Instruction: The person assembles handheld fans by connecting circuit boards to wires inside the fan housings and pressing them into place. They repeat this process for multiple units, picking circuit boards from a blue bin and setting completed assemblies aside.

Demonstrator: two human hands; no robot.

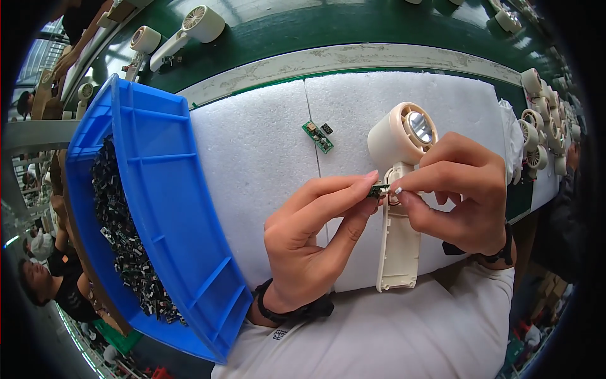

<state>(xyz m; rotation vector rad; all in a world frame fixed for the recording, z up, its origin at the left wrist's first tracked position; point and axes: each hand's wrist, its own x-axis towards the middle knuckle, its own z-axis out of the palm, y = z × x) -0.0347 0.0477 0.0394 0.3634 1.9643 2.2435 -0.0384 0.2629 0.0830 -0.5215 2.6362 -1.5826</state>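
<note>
A cream handheld fan (392, 140) lies on the white foam sheet, its round head pointing away from me and its opened handle (399, 252) stretching toward my body. Over the top of that handle, my left hand (322, 230) pinches a small green circuit board (377, 190) between thumb and fingers. Close beside it, my right hand (457, 189) pinches a small white connector (398, 191) at the board's edge. Thin wires show just below the fingertips. Whether the connector is seated in the board is hidden by my fingers. Another green circuit board (317, 137) rests on the foam farther off.
A blue plastic bin (167, 170) holding many small dark parts (126, 246) stands at my left. Beyond the foam sheet (252, 126) runs a green conveyor (278, 31) carrying more fans (203, 24). Several fan heads (536, 126) crowd the far right. Other people sit at the left.
</note>
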